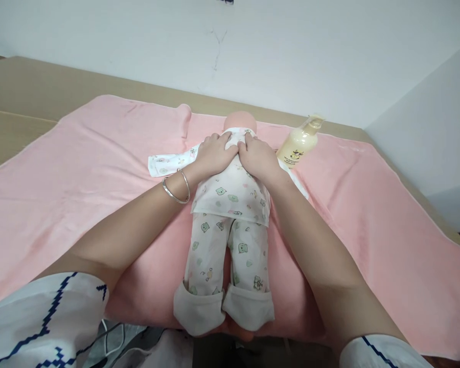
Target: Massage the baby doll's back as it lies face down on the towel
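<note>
A baby doll (230,225) in white printed pyjamas lies face down on a pink towel (80,174), head away from me. My left hand (213,154) rests flat on the doll's upper back, fingers stretched toward the neck. My right hand (257,157) lies flat beside it on the other shoulder, fingers likewise extended. Two silver bangles (177,188) circle my left wrist. The doll's bare head (240,120) shows just beyond my fingertips. One sleeve (168,163) of the doll stretches out to the left.
A pale yellow lotion bottle (299,143) lies on the towel just right of the doll's shoulder. The towel covers a tan surface (30,92) against a white wall. A grey wall corner (437,133) stands at the right.
</note>
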Tool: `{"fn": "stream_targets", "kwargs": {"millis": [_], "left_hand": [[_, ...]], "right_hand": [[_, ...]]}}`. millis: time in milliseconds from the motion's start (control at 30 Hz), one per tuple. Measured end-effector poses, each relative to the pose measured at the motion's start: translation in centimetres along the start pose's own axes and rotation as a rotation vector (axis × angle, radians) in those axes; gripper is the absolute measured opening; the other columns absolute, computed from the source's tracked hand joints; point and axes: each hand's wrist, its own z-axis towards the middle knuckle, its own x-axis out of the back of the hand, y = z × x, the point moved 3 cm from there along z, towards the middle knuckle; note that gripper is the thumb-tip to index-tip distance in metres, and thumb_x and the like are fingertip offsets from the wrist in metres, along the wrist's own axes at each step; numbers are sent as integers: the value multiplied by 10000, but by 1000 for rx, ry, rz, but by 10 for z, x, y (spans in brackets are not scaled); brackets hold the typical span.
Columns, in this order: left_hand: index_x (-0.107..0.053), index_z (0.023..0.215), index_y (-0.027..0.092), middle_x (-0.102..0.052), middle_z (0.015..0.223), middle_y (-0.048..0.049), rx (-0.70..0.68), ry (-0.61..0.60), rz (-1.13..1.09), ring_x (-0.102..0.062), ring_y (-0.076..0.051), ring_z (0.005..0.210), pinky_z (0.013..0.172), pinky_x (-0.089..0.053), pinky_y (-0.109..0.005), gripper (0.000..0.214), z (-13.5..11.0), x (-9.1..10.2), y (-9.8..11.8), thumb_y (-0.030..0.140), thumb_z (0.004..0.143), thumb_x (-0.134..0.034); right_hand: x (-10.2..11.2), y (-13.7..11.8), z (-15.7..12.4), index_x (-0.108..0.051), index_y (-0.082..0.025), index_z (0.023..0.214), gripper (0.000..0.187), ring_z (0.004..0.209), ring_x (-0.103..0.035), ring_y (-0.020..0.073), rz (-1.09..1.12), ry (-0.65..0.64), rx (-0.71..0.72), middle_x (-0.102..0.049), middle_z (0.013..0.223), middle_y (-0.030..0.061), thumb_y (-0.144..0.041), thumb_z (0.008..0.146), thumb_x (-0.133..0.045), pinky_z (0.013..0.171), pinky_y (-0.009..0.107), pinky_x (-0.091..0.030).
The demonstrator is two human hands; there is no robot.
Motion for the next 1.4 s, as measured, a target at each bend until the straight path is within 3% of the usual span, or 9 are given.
{"fn": "stream_targets", "kwargs": {"millis": [100, 300, 433, 567, 700, 933, 1100, 1233, 1400], "left_hand": [[-485, 1572, 254, -606, 1400, -148, 17, -10, -4, -524, -359, 1384, 1222, -403, -527, 688, 3, 1, -1, 475, 939, -333], [-499, 1549, 201, -620, 1352, -175, 22, -12, 20, -531, -377, 1364, 1187, -423, -544, 685, 3, 0, -1, 436, 927, -337], [-516, 1533, 197, -620, 1364, -182, 2, -11, 38, -528, -380, 1359, 1180, -425, -551, 652, -1, 2, 2, 417, 952, -317], [-609, 1416, 153, -629, 1331, -205, -71, -19, 118, -565, -379, 1300, 1162, -438, -549, 578, -10, 4, 15, 356, 978, -290], [-666, 1251, 136, -651, 1271, -211, -125, -5, 190, -597, -360, 1243, 1106, -477, -527, 478, -17, 5, 26, 266, 973, -299], [-649, 1172, 150, -695, 1221, -185, -121, -81, 68, -641, -336, 1178, 1054, -500, -487, 429, 0, 7, 12, 302, 964, -305], [-614, 1255, 176, -701, 1218, -176, -77, -84, 27, -648, -337, 1167, 1030, -502, -484, 459, 4, 9, 6, 320, 975, -280], [-605, 1333, 159, -684, 1243, -185, -58, -51, 75, -617, -340, 1226, 1111, -475, -506, 523, -1, 6, 8, 331, 977, -263], [-628, 1312, 152, -648, 1311, -194, -91, -21, 120, -581, -354, 1274, 1157, -446, -546, 522, -10, 5, 16, 323, 986, -258]], "right_hand": [[-1, -2, -5, -452, -57, 1558, 606, 1320, -580, 381, -21, 5, 30, -532, 1488, 248, -346, 1084, -210, 1146, 538, -449], [1, -9, -24, -559, -47, 1432, 530, 1277, -588, 349, -55, 44, 90, -624, 1360, 231, -254, 1052, -254, 1145, 501, -451], [0, -1, -18, -601, -91, 1389, 519, 1225, -619, 320, 34, 39, 104, -647, 1347, 206, -283, 1038, -270, 1117, 484, -481], [-3, 18, -3, -483, -129, 1557, 633, 1357, -567, 359, 159, 42, 55, -521, 1551, 177, -447, 1045, -291, 1167, 540, -453], [-5, 25, 1, -426, -146, 1602, 673, 1378, -557, 361, 211, 32, 53, -529, 1550, 158, -500, 1042, -308, 1175, 554, -445], [4, 0, -21, -600, -61, 1365, 551, 1206, -630, 372, -44, 4, 77, -663, 1292, 221, -367, 1071, -249, 1064, 513, -496], [9, -17, -34, -642, -74, 1259, 476, 1143, -639, 325, -100, 12, 81, -689, 1166, 214, -285, 1053, -269, 1006, 441, -511], [3, -6, -22, -631, -108, 1345, 502, 1194, -631, 314, 26, 45, 103, -651, 1345, 189, -311, 1026, -301, 1064, 455, -507], [-4, 19, -3, -485, -114, 1558, 663, 1352, -568, 352, 144, 48, 47, -507, 1564, 187, -484, 1055, -261, 1157, 524, -456]]}}
